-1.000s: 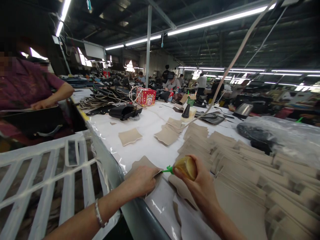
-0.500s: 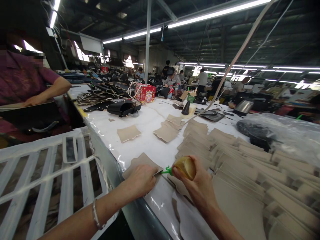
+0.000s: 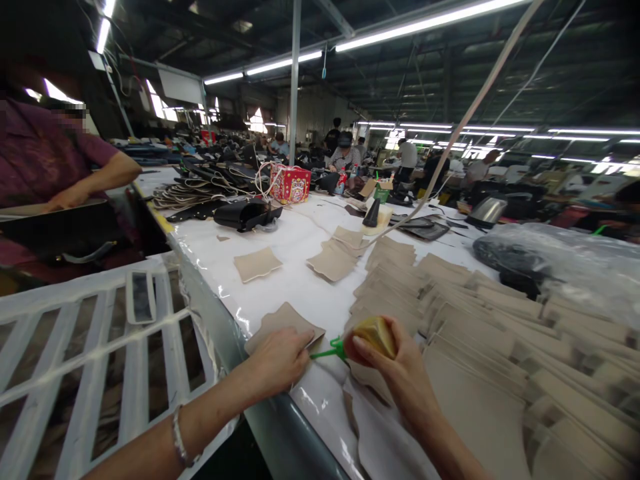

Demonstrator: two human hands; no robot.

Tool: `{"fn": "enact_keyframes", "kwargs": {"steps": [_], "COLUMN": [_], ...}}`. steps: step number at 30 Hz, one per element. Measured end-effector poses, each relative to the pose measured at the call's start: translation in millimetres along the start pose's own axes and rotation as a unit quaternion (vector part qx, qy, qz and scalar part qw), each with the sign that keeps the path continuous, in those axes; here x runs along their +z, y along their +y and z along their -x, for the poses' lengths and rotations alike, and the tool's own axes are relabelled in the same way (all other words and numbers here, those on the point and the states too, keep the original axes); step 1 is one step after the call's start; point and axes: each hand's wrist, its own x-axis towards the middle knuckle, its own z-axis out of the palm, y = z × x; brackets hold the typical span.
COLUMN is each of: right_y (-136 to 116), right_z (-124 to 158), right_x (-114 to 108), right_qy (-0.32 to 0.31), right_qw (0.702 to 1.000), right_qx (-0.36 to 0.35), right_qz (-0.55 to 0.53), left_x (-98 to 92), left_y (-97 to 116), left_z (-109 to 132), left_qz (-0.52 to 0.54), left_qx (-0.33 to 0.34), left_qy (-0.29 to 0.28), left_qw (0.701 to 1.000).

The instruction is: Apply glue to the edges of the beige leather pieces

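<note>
My left hand [image 3: 281,357] is closed on a beige leather-like piece [image 3: 283,319] at the table's near edge, its fingers at the piece's right corner. In my right hand [image 3: 400,373] is a yellowish squeeze bottle [image 3: 373,337], tipped sideways, with a green nozzle [image 3: 330,350] pointing left. The nozzle's tip reaches to the fingers of my left hand, by the edge of the piece; whether it touches is hidden. Beneath the bottle lie more beige pieces [image 3: 373,380].
Overlapping rows of beige pieces [image 3: 475,360] cover the table's right side. Further off lie a single piece [image 3: 257,264], a black leather item [image 3: 247,215] and a red patterned box [image 3: 290,183]. A white slatted crate [image 3: 100,373] stands left; a co-worker [image 3: 55,153] is beyond it.
The bottle has shifted slightly right and down in my right hand. More of the green nozzle shows, with its tip lower along the piece's edge. My left hand stays nearly in place.
</note>
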Motion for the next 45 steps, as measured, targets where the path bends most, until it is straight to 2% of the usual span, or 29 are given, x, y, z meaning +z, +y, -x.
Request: {"fn": "enact_keyframes", "kwargs": {"steps": [3, 8, 12, 13, 18, 22, 27, 32, 37, 43, 45], "right_y": [2.2, 1.1, -0.3, -0.7, -2.8, -2.0, -0.6, 0.1, -0.8, -1.0, -0.4], "right_z": [2.5, 9.1, 10.2, 11.9, 25.6, 28.4, 28.2, 28.1, 32.6, 17.0, 15.5], "right_x": [-1.5, -0.4, 0.7, 1.4, 4.9, 4.0, 2.3, 1.4, 5.1, 0.2, -1.9], "right_qy": [0.012, -0.064, -0.013, -0.016, -0.096, -0.043, -0.112, -0.042, -0.115, 0.007, 0.004], "right_qw": [1.0, 0.997, 0.999, 0.999, 0.99, 0.996, 0.987, 0.997, 0.984, 1.0, 1.0], "right_qx": [0.007, 0.012, 0.019, 0.02, 0.036, 0.028, 0.029, 0.008, 0.032, -0.014, -0.018], "right_qz": [0.008, -0.043, -0.032, -0.032, -0.099, -0.076, -0.115, -0.068, -0.129, 0.008, 0.02], "left_x": [0.5, 2.1, 3.2, 3.4, 5.5, 7.8, 8.1, 6.4, 5.9, 5.8, 6.0], "left_y": [-1.9, -3.7, -4.9, -5.3, -7.4, -7.9, -6.9, -6.0, -6.0, -5.1, -4.9], "left_z": [0.5, 1.4, 1.7, 1.8, 2.4, 1.9, 1.4, 2.0, 1.9, 1.4, 1.0], "left_qz": [0.003, 0.025, 0.051, 0.058, 0.086, 0.094, 0.084, 0.085, 0.077, 0.07, 0.075], "left_qx": [0.005, 0.003, -0.001, 0.001, 0.003, 0.002, -0.002, 0.001, -0.003, 0.004, 0.009], "left_qy": [-0.004, 0.001, 0.006, 0.006, 0.015, 0.02, 0.018, 0.013, 0.006, 0.001, 0.002], "left_qw": [1.0, 1.0, 0.999, 0.998, 0.996, 0.995, 0.996, 0.996, 0.997, 0.998, 0.997]}}
